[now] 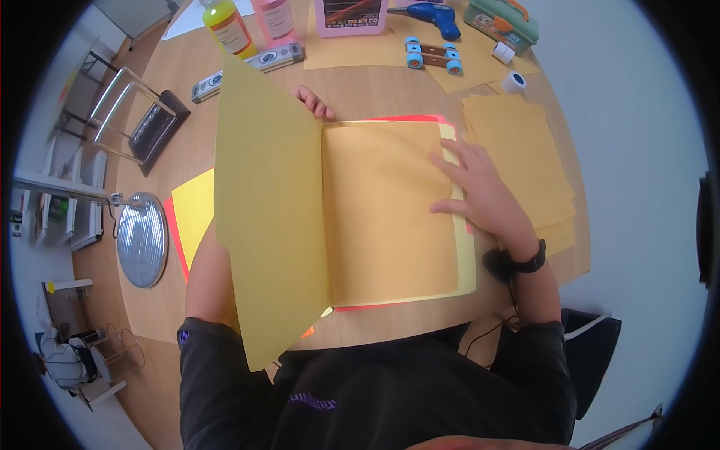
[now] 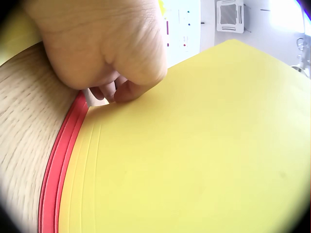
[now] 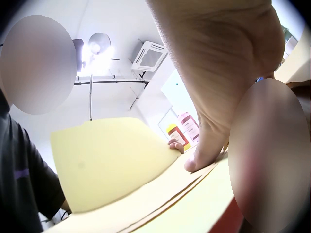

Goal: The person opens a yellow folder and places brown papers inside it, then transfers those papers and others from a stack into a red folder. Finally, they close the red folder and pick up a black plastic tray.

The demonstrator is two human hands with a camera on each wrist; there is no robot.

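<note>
A yellow file folder lies opened in front of the person, its cover (image 1: 271, 217) raised on the left. Tan paper (image 1: 386, 217) fills the inside, and a red folder (image 1: 431, 118) peeks out from underneath. At the top edge near the fold, my left hand (image 1: 313, 102) grips the cover, fingers over the inner face; its palm is hidden behind the cover from the head. In the left wrist view, the fingers curl over that edge. My right hand (image 1: 481, 186) rests spread on the right margin of the tan paper, thumb and fingertips touching it.
Right of the folder lies a stack of tan sheets (image 1: 525, 161). Toward the back stand bottles (image 1: 231, 31), a level (image 1: 251, 70), a blue-wheeled toy car (image 1: 433, 55), a blue glue gun (image 1: 435, 18) and a green toolbox (image 1: 501, 24). More yellow folders (image 1: 196, 202) sit at left.
</note>
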